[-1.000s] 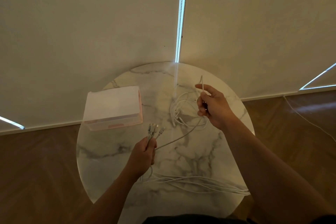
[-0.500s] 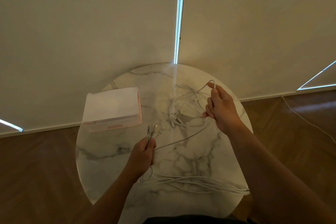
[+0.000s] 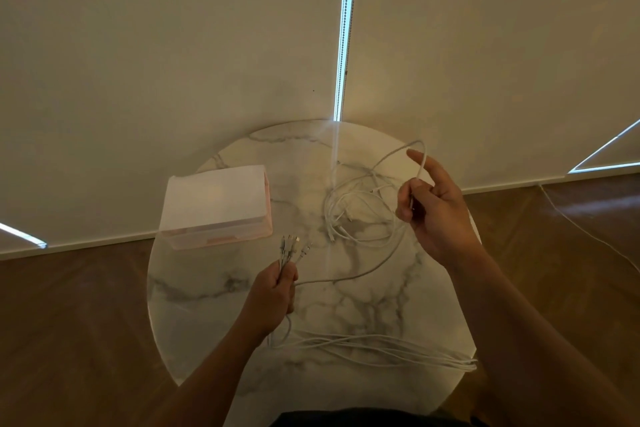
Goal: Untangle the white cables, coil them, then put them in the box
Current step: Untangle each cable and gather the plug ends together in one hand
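Observation:
Several white cables lie on a round marble table [image 3: 207, 295]. A tangled heap of white cables [image 3: 349, 215] sits at the far middle. My left hand [image 3: 273, 291] grips a bundle of cable ends, their plugs [image 3: 292, 246] sticking up above the fist. From it, straightened strands [image 3: 381, 350] run along the near edge to the right. My right hand [image 3: 433, 215] pinches one cable strand and lifts a loop [image 3: 420, 152] above the heap, index finger extended. The pale pink box [image 3: 216, 204] stands at the table's left side, left of the plugs.
A cream wall with a bright vertical slit [image 3: 346, 28] rises just behind the table. Brown wood floor [image 3: 69, 322] surrounds the table. A thin cord [image 3: 588, 232] trails on the floor at right.
My right hand has risen and moved right, pulling a loop of cable up out of the heap. My left hand has stayed put with the plug ends.

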### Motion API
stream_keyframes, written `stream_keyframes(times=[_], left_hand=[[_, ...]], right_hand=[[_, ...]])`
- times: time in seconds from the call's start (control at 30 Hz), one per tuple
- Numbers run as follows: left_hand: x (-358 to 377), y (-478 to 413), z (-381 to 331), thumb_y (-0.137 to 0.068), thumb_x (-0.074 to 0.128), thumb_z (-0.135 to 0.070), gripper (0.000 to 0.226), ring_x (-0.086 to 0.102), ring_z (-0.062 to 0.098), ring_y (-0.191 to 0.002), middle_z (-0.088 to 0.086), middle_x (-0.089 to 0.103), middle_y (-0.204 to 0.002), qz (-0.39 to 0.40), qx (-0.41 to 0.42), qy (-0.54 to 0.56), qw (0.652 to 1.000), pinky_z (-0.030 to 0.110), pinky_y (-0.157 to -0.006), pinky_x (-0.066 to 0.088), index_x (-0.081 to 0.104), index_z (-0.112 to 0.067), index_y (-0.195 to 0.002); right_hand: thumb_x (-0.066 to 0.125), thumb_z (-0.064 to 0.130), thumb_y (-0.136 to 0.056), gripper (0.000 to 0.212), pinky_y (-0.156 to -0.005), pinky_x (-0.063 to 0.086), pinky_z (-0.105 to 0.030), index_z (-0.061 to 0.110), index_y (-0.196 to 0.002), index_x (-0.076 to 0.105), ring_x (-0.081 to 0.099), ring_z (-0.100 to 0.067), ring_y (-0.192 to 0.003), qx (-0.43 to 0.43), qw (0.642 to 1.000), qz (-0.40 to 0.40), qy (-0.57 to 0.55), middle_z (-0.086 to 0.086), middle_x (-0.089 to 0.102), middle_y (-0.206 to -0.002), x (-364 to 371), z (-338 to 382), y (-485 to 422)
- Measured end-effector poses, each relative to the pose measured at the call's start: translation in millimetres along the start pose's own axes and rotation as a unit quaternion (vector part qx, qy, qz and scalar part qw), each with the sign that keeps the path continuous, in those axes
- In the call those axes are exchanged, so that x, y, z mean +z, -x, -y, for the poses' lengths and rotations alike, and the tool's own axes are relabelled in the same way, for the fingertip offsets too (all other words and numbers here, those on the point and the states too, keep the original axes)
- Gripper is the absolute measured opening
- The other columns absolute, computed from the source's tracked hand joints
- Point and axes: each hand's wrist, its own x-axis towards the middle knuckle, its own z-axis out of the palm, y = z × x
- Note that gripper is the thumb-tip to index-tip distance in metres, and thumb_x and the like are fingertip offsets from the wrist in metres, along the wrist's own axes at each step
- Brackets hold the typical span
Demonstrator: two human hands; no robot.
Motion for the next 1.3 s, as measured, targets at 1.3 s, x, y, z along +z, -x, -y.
stream_keyframes(times=[1.3], left_hand=[[-8,-8,-32,-0.107,0.032,-0.022,0.035,0.020,0.009,-0.042,-0.005,0.028,-0.053,-0.107,0.068,0.156,0.980,0.019,-0.039,0.020,0.035,-0.014,-0.073]], right_hand=[[0.055,0.024,-0.090,0.018,-0.070,0.045,-0.026,0.019,-0.076,0.065,0.064,-0.022,-0.079,0.070,0.793,0.173,0.580,-0.006,0.072,-0.088,20,-97,46]])
